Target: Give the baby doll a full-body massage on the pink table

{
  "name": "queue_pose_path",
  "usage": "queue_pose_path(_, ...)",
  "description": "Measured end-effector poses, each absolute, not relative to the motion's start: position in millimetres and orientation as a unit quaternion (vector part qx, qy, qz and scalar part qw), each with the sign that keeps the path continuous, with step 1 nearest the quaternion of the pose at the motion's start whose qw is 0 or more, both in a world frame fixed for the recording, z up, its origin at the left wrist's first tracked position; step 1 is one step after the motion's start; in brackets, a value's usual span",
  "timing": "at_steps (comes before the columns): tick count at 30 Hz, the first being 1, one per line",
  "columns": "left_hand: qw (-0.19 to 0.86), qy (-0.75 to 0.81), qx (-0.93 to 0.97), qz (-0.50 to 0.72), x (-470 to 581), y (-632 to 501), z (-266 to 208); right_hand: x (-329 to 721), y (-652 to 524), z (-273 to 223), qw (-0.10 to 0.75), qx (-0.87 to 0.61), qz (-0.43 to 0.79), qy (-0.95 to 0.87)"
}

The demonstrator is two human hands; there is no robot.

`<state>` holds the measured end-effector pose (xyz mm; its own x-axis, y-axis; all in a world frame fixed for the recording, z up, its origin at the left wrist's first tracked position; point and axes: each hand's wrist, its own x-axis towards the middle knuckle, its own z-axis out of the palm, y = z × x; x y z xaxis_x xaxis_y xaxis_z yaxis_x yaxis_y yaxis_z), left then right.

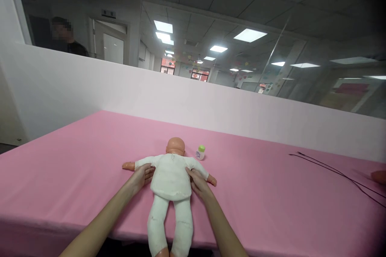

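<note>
A baby doll [171,176] with a bald head and a white cloth body lies on the pink-covered table, its arms spread and its legs pointing toward me. Its face cannot be seen. My left hand [142,176] is at the side of its torso, below the arm, with the fingers against the cloth. On the opposite side my right hand [197,180] clasps the torso under the other arm, thumb on top. Part of the fingers is hidden by the doll. A small clear bottle [200,153] with a green cap stands beside the doll's head.
The pink tablecloth [256,192] covers a wide table against a low white wall [181,100] with glass above it. Thin black cables [334,170] lie at the right, near an orange-brown object [378,177]. A person [68,38] shows behind the glass.
</note>
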<state>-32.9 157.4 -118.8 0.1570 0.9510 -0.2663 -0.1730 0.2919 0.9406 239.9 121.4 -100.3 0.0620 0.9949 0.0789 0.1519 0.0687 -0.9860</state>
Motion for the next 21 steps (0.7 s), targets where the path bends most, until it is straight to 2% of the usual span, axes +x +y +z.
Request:
queue_pose_path(2, 0.528, 0.514, 0.538, 0.410, -42, 140, -110, 252, 112, -97, 0.442, -0.576, 0.394, -0.564)
queue_pose_path(5, 0.301, 0.506, 0.705, 0.396, -35, 117, -100, 253, 100, -96, 0.448, -0.619, 0.244, -0.597)
queue_pose_path(7, 0.220, 0.462, 0.769, 0.383, -18, 109, -98, 243, 93, -100, 0.453, -0.599, 0.190, -0.633)
queue_pose_path(11, 0.105, 0.419, 0.850, 0.302, 18, 114, -110, 218, 87, -117, 0.405, -0.558, 0.216, -0.691)
queue_pose_path(16, 0.032, 0.433, 0.863, 0.256, 33, 132, -131, 213, 91, -132, 0.384, -0.551, 0.229, -0.705)
queue_pose_path(21, 0.054, 0.442, 0.867, 0.224, 32, 131, -129, 216, 94, -134, 0.381, -0.546, 0.231, -0.709)
